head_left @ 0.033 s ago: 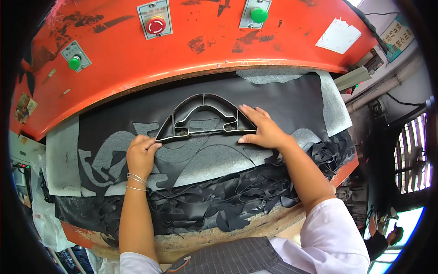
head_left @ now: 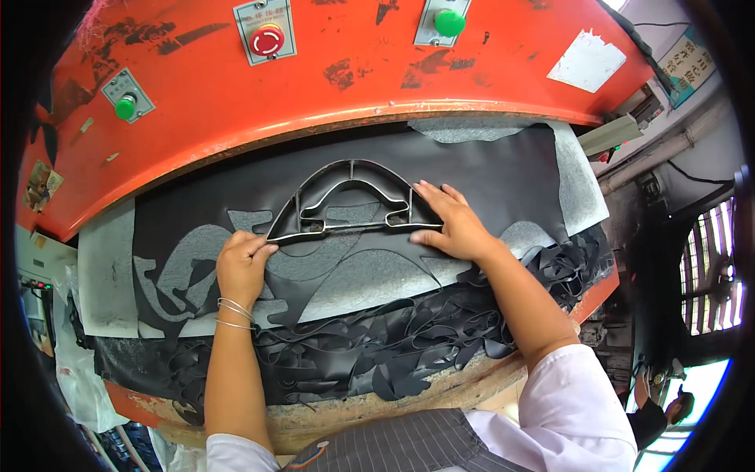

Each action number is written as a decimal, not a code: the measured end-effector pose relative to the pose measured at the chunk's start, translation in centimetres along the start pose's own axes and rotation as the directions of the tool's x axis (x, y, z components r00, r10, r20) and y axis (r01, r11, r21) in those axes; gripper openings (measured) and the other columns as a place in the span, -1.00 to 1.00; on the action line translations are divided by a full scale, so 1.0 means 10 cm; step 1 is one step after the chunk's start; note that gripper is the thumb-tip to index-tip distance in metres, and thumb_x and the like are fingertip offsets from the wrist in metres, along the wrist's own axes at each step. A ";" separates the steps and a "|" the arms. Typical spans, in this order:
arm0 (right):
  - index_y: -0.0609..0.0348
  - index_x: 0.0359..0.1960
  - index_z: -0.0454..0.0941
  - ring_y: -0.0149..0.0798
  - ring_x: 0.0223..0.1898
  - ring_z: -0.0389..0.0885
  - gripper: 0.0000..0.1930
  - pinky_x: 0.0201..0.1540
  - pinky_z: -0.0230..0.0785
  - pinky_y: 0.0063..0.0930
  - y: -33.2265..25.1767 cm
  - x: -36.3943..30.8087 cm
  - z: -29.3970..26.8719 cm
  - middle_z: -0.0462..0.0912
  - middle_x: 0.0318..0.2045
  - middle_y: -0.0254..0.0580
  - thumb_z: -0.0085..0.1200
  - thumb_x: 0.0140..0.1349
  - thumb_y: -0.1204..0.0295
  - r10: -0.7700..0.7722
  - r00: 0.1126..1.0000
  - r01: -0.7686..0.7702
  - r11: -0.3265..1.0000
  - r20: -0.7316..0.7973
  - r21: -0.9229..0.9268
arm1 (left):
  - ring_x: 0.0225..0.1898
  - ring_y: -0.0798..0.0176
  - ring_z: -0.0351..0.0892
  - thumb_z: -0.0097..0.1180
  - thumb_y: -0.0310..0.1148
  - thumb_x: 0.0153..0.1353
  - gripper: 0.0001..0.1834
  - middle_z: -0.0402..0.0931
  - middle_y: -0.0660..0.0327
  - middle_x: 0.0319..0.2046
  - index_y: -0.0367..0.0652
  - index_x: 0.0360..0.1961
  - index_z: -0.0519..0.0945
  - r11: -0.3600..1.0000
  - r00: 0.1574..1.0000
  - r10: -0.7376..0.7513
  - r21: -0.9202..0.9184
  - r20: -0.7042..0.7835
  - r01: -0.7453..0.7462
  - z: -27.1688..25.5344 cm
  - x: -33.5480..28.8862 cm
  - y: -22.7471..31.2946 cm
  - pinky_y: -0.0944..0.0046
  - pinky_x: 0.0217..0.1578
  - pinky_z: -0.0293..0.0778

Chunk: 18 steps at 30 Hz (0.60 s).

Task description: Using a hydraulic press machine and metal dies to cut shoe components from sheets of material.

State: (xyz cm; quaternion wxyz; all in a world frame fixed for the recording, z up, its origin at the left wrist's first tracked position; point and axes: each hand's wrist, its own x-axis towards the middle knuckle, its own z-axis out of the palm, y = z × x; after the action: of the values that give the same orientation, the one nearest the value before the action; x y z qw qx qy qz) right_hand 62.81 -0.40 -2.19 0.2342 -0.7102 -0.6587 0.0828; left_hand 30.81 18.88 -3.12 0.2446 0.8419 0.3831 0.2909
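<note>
A metal cutting die (head_left: 354, 226), arched at the far side and straight along the near side, lies on a sheet of black leather (head_left: 491, 169). My left hand (head_left: 241, 267) pinches its left tip between thumb and fingers. At the other end, my right hand (head_left: 464, 228) grips the die's right corner, with the thumb on the near side and the fingers along the slanted edge. Curved cut-outs in the leather near my left hand and below the die show a grey board (head_left: 370, 271) underneath.
Behind the leather rises an orange press (head_left: 346, 86) with a red button (head_left: 267, 39) and green buttons (head_left: 449, 23). Black leather scraps (head_left: 393, 338) pile along the near edge. A plastic bag (head_left: 79, 377) hangs at left. Another person (head_left: 664, 417) is at far right.
</note>
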 end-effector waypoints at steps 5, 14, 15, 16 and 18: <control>0.32 0.26 0.28 0.01 0.26 0.37 -0.19 0.39 -0.03 -0.05 0.02 0.05 0.01 0.42 0.20 0.15 0.32 0.03 0.12 -0.033 0.998 0.034 0.999 -0.057 0.015 | -0.44 0.23 0.56 0.32 -0.45 -0.01 -0.84 0.57 0.19 -0.46 -0.26 -0.36 0.71 0.999 1.000 -0.028 -0.041 -0.003 0.027 0.02 0.05 0.01 0.31 -0.39 0.41; 0.36 0.19 0.36 -0.03 0.17 0.48 -0.25 0.35 0.07 -0.06 -0.01 0.00 0.03 0.52 0.12 0.11 0.30 0.01 0.16 -0.077 0.991 0.074 0.997 -0.106 -0.030 | -0.43 0.22 0.56 0.34 -0.44 -0.03 -0.83 0.56 0.20 -0.47 -0.25 -0.36 0.71 0.996 1.000 -0.019 -0.084 -0.005 0.018 0.01 0.04 -0.03 0.31 -0.37 0.42; 0.36 0.20 0.36 -0.04 0.18 0.46 -0.25 0.36 0.06 -0.07 -0.01 -0.02 0.03 0.50 0.13 0.12 0.30 0.02 0.15 -0.062 0.995 0.059 0.997 -0.080 -0.042 | -0.42 0.21 0.56 0.34 -0.44 -0.03 -0.83 0.57 0.20 -0.46 -0.24 -0.36 0.71 0.995 1.000 -0.030 -0.099 0.002 0.030 0.02 0.01 -0.03 0.29 -0.36 0.43; 0.36 0.20 0.36 -0.04 0.18 0.46 -0.25 0.36 0.06 -0.07 -0.01 -0.02 0.02 0.50 0.13 0.12 0.30 0.02 0.15 -0.066 0.994 0.062 0.997 -0.083 -0.056 | -0.42 0.21 0.56 0.34 -0.44 -0.03 -0.83 0.57 0.20 -0.46 -0.24 -0.36 0.71 0.994 1.000 -0.024 -0.110 -0.007 0.023 0.03 0.02 -0.03 0.29 -0.36 0.43; 0.37 0.19 0.36 -0.06 0.19 0.45 -0.25 0.36 0.05 -0.08 -0.02 -0.05 0.03 0.49 0.14 0.14 0.29 0.03 0.13 -0.074 0.991 0.068 0.996 -0.113 -0.054 | -0.40 0.17 0.57 0.34 -0.41 -0.03 -0.83 0.57 0.20 -0.47 -0.22 -0.37 0.72 0.997 0.999 0.021 -0.067 -0.028 -0.023 0.05 0.01 -0.04 0.25 -0.34 0.45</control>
State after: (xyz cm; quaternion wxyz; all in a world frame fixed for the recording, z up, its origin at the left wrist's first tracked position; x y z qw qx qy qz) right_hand 62.46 -0.77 -2.47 0.2567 -0.6955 -0.6709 0.0169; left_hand 30.99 19.10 -3.66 0.2645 0.8331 0.3672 0.3180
